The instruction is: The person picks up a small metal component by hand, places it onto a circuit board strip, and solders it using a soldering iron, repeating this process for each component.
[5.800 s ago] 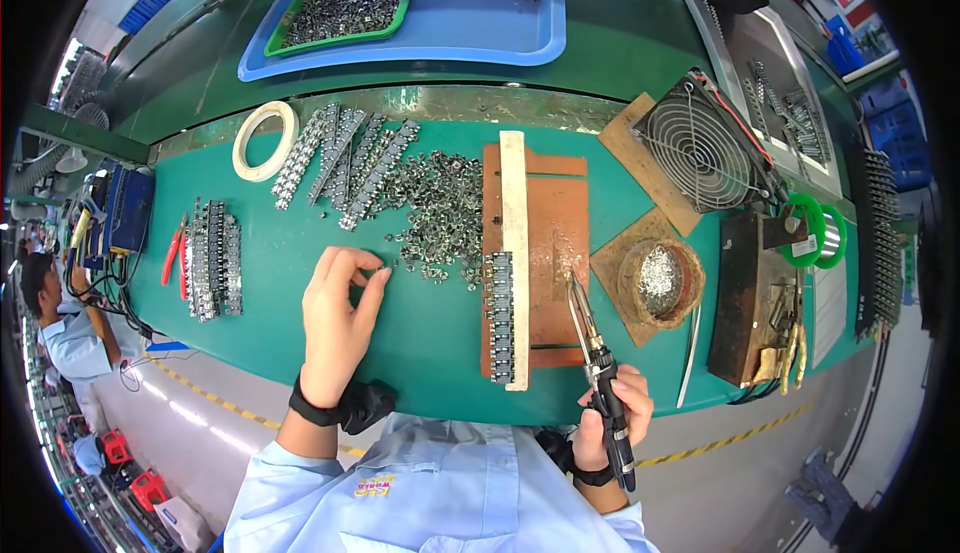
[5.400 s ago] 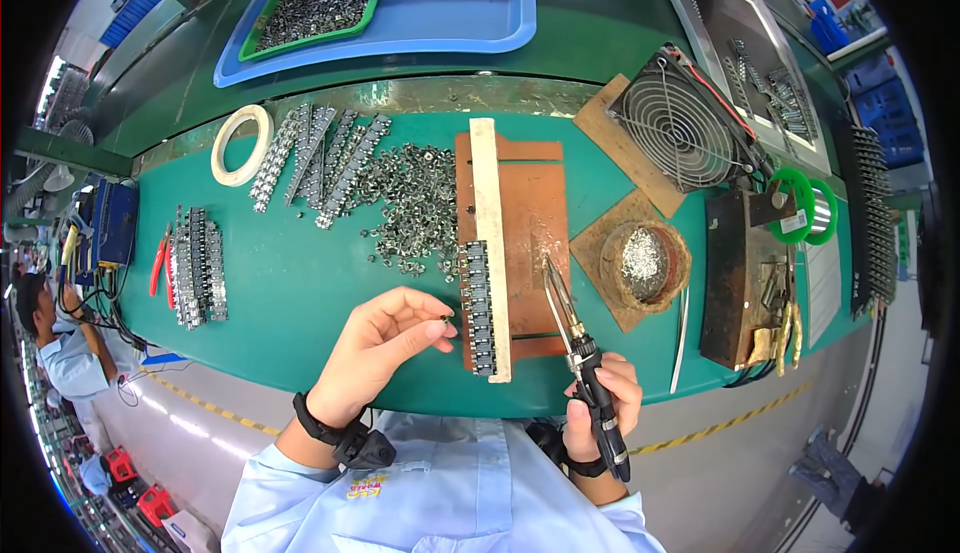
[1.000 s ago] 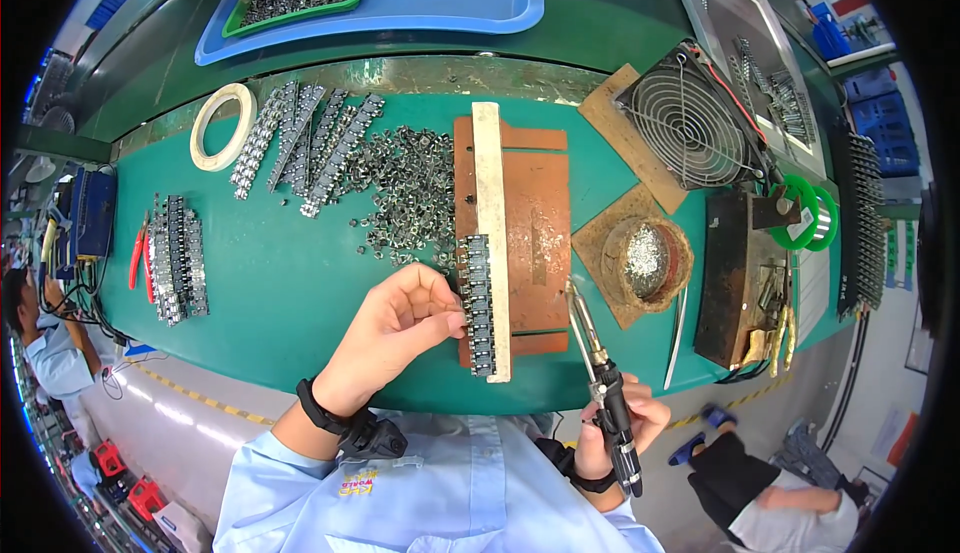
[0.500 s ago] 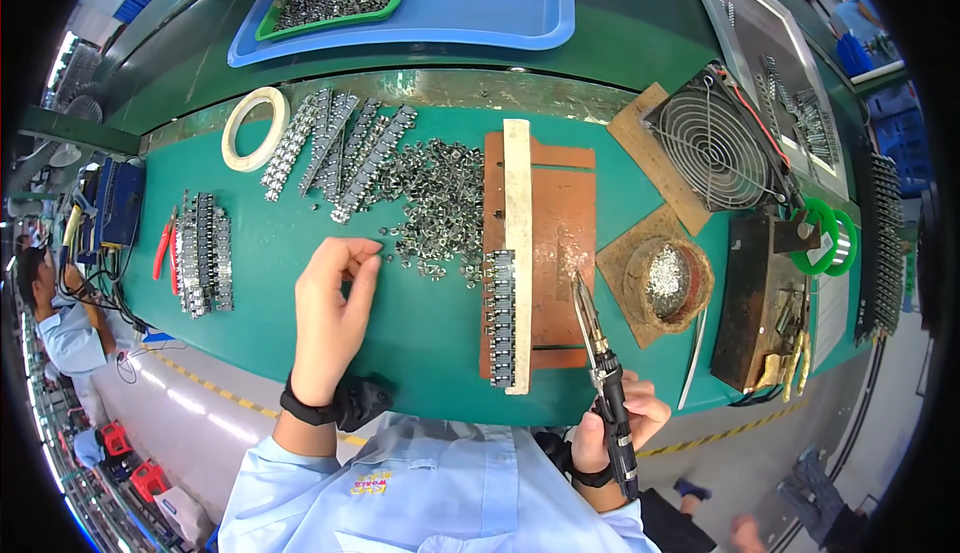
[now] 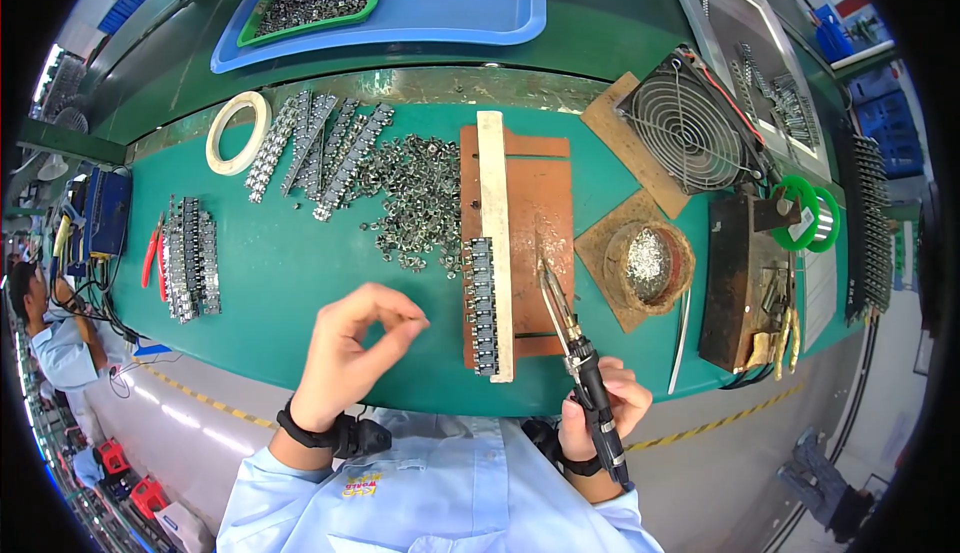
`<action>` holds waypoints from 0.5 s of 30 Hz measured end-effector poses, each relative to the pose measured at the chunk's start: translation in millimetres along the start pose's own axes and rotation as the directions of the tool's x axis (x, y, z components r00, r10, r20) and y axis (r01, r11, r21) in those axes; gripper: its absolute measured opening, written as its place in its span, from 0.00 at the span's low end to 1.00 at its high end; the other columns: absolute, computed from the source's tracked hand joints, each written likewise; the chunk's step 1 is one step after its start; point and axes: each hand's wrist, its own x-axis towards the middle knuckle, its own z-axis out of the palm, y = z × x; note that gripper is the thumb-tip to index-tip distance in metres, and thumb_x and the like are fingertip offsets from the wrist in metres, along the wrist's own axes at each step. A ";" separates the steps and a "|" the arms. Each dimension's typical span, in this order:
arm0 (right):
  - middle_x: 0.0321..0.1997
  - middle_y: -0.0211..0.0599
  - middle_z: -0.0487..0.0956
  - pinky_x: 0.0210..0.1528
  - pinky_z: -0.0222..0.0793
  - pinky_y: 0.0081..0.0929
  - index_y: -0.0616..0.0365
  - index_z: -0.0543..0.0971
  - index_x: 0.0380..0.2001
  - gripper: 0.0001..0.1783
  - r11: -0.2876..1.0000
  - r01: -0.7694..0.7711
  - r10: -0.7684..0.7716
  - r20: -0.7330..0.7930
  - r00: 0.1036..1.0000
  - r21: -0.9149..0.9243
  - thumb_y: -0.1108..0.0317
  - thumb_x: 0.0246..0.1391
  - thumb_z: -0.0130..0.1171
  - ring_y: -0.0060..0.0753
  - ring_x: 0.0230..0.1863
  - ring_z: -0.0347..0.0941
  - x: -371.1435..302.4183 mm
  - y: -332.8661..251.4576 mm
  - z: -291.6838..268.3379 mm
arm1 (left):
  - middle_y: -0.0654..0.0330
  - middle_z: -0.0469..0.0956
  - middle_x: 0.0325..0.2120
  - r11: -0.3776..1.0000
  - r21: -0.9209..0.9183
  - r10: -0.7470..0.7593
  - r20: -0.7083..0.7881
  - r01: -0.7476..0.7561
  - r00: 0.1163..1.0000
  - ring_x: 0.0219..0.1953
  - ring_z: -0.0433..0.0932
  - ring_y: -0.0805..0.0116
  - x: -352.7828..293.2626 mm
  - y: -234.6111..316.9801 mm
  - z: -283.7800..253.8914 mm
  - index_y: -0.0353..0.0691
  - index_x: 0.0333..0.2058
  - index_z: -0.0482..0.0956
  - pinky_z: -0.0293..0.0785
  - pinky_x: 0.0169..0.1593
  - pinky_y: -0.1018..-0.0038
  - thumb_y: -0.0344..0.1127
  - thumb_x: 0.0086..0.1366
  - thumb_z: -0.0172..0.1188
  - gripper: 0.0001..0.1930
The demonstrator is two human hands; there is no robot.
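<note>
My left hand is over the green mat, left of a brown board, with thumb and index finger pinched together. Whatever lies between those fingertips, if anything, is too small to make out. In my right hand is a soldering iron with a black handle, its metal tip pointing away from me over the brown board. A pale wooden strip crosses that board lengthwise. Along its left edge sits a row of small black components. Beyond my left hand spreads a pile of small metal parts.
Strips of components, a tape roll and red-handled pliers lie leftward. To the right are a round pot, a fan and a green solder spool. A blue tray stands at the back.
My left hand has moved from beside the metal parts toward me and right, nearer the brown board, its fingertips now pinched. The soldering iron stays over the board. The whole view has shifted slightly.
</note>
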 end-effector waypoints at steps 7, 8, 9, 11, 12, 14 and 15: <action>0.31 0.38 0.71 0.33 0.63 0.32 0.60 0.68 0.40 0.24 0.980 0.112 -0.101 0.073 0.992 -0.167 0.69 0.38 0.65 0.35 0.28 0.67 8.2 -3.0 -3.6 | 0.60 0.75 0.29 0.921 -0.281 -0.206 0.235 0.270 0.950 0.32 0.74 0.73 -3.6 7.2 15.6 0.33 0.32 0.73 0.71 0.37 0.79 0.23 0.58 0.53 0.03; 0.31 0.40 0.71 0.30 0.64 0.31 0.61 0.70 0.39 0.24 0.967 0.172 -0.162 0.068 0.984 -0.190 0.72 0.35 0.66 0.36 0.28 0.68 11.1 -3.9 -2.3 | 0.59 0.75 0.30 0.918 -0.298 -0.198 0.230 0.263 0.953 0.33 0.74 0.73 -3.8 5.4 16.4 0.33 0.32 0.73 0.70 0.38 0.79 0.23 0.58 0.53 0.03; 0.31 0.40 0.71 0.30 0.64 0.31 0.61 0.70 0.39 0.24 0.967 0.170 -0.160 0.069 0.985 -0.190 0.72 0.35 0.66 0.36 0.28 0.68 11.1 -4.2 -1.8 | 0.59 0.75 0.31 0.914 -0.316 -0.190 0.225 0.256 0.956 0.33 0.74 0.72 -4.1 3.1 17.1 0.33 0.32 0.73 0.70 0.38 0.78 0.23 0.58 0.53 0.03; 0.32 0.39 0.71 0.30 0.63 0.31 0.60 0.70 0.40 0.25 0.963 0.179 -0.170 0.061 0.984 -0.199 0.72 0.35 0.66 0.36 0.27 0.68 11.4 -4.4 -1.5 | 0.59 0.75 0.32 0.909 -0.333 -0.183 0.220 0.250 0.958 0.34 0.74 0.72 -3.5 0.1 18.6 0.33 0.32 0.73 0.70 0.39 0.78 0.23 0.58 0.53 0.03; 0.32 0.39 0.71 0.30 0.63 0.31 0.59 0.70 0.40 0.25 0.961 0.184 -0.176 0.055 0.983 -0.205 0.73 0.35 0.66 0.36 0.27 0.68 11.7 -4.4 -1.8 | 0.59 0.75 0.32 0.906 -0.341 -0.184 0.222 0.253 0.957 0.34 0.74 0.72 -2.7 -0.9 19.6 0.34 0.32 0.73 0.70 0.39 0.78 0.24 0.58 0.53 0.03; 0.32 0.39 0.70 0.30 0.63 0.31 0.59 0.70 0.41 0.25 0.962 0.178 -0.169 0.062 0.984 -0.207 0.73 0.35 0.66 0.35 0.27 0.68 11.8 -4.4 -3.2 | 0.59 0.75 0.31 0.898 -0.355 -0.187 0.227 0.260 0.956 0.33 0.74 0.72 -1.2 -1.8 21.4 0.34 0.32 0.73 0.70 0.40 0.78 0.24 0.58 0.53 0.03; 0.32 0.39 0.70 0.31 0.63 0.31 0.59 0.70 0.41 0.25 0.962 0.174 -0.163 0.069 0.984 -0.209 0.73 0.35 0.66 0.35 0.27 0.68 11.6 -4.5 -4.2 | 0.59 0.75 0.31 0.898 -0.354 -0.188 0.228 0.261 0.955 0.33 0.74 0.72 -0.6 -1.0 22.3 0.34 0.32 0.73 0.70 0.40 0.78 0.24 0.58 0.53 0.03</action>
